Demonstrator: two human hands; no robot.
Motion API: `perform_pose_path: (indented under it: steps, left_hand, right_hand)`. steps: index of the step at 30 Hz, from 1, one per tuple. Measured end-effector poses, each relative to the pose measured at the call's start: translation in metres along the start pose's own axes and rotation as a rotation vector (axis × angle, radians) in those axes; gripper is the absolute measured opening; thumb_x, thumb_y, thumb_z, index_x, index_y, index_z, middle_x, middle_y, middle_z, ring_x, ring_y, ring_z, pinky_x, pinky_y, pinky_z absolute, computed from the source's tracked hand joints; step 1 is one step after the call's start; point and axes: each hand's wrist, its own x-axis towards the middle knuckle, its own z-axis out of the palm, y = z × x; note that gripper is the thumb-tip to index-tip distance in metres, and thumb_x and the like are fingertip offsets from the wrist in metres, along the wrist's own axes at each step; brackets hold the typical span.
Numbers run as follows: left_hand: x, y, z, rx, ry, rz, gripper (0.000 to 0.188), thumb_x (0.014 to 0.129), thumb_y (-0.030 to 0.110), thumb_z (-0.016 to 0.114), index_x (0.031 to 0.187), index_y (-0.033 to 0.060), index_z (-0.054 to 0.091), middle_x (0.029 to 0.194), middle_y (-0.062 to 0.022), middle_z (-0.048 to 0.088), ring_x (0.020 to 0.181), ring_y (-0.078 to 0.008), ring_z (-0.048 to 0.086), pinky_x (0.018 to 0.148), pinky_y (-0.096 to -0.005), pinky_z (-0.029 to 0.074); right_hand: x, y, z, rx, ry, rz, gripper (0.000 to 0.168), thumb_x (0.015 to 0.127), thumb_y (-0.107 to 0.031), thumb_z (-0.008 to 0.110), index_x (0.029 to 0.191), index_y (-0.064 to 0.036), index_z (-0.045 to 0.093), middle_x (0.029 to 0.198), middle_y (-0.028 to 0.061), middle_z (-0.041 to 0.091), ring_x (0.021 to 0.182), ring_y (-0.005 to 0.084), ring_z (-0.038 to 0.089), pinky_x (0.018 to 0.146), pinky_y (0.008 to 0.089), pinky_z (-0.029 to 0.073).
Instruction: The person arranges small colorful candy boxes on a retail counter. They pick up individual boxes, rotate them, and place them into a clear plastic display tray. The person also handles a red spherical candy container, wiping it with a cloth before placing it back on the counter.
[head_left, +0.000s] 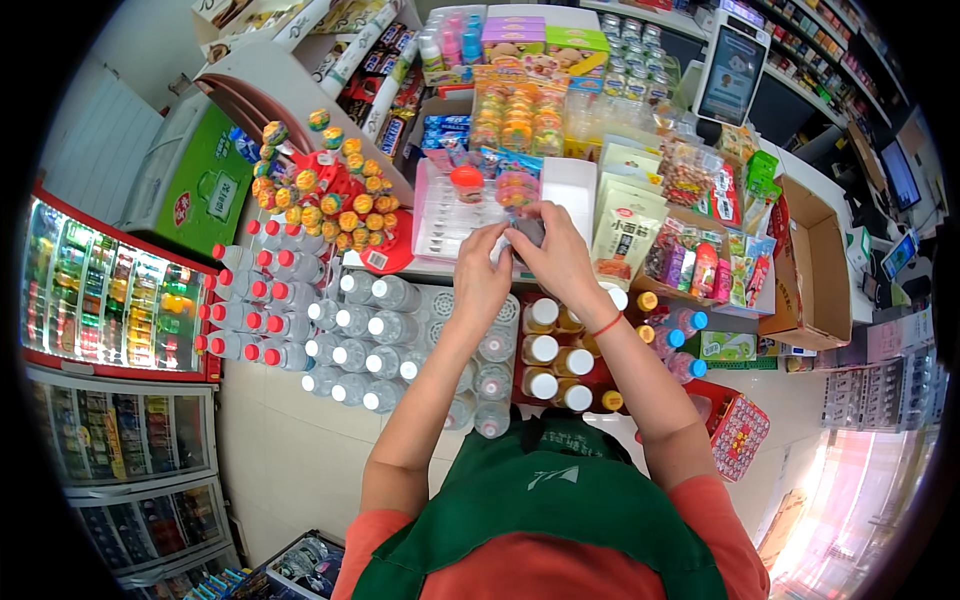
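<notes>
Both hands meet over the front of the counter. A small dark piece (529, 231), too hidden by fingers to name, is pinched in my right hand (559, 251). My left hand (484, 270) closes at its near side, fingertips touching it. Just beyond the fingers sits a clear tub of candy with a pink lid (517, 187). To its left stands a small tub with a red lid (468, 182). Beneath them lies a white display tray (454, 225) with compartments, and a white box (568, 191) stands beside it on the right.
A red lollipop stand (322, 176) is at the left. Water bottles (390, 330) and juice bottles (559, 352) stand below the counter edge. Snack pouches (626, 232), candy boxes and an open cardboard box (814, 262) line the right. A payment screen (733, 71) rises behind.
</notes>
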Motion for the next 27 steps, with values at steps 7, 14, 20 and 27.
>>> perform_pose_path:
  steps: [7, 14, 20, 27]
  left_hand:
    - [0.018, -0.055, -0.011, 0.381, -0.057, 0.056, 0.056, 0.081, 0.012, 0.07, 0.134, 0.006, 0.053, 0.147, -0.0185, 0.038, 0.141, -0.0408, 0.027, 0.109, -0.0607, 0.026]
    - [0.043, -0.089, -0.005, 0.417, -0.102, 0.122, 0.057, 0.08, 0.016, 0.071, 0.134, 0.0061, 0.055, 0.15, -0.0227, 0.033, 0.144, -0.0444, 0.02, 0.107, -0.0724, 0.018]
    - [0.047, -0.105, 0.002, 0.531, -0.133, 0.124, 0.055, 0.088, 0.024, 0.064, 0.139, 0.0072, 0.051, 0.153, -0.0199, 0.032, 0.144, -0.0466, 0.018, 0.11, -0.0703, 0.015]
    - [0.048, -0.109, 0.001, 0.576, -0.207, 0.091, 0.045, 0.09, 0.023, 0.061, 0.133, 0.0119, 0.058, 0.154, -0.019, 0.032, 0.144, -0.0458, 0.019, 0.112, -0.0676, 0.015]
  right_hand:
    - [0.045, -0.024, 0.049, -0.175, 0.091, -0.137, 0.05, 0.087, -0.027, 0.066, 0.131, -0.01, 0.049, 0.124, 0.0172, 0.052, 0.107, 0.0375, 0.06, 0.087, 0.0442, 0.052]
    - [0.076, -0.03, 0.076, -0.313, -0.039, -0.077, 0.055, 0.087, -0.024, 0.065, 0.137, -0.011, 0.046, 0.123, 0.0186, 0.053, 0.102, 0.0403, 0.062, 0.081, 0.0474, 0.053]
    - [0.091, -0.025, 0.088, -0.417, -0.039, -0.041, 0.043, 0.086, -0.023, 0.065, 0.125, -0.01, 0.05, 0.11, 0.0177, 0.06, 0.09, 0.041, 0.065, 0.073, 0.0489, 0.054]
    - [0.088, -0.019, 0.093, -0.49, -0.086, -0.225, 0.038, 0.086, -0.021, 0.065, 0.119, -0.007, 0.052, 0.105, 0.0169, 0.061, 0.082, 0.0378, 0.066, 0.066, 0.0474, 0.054]
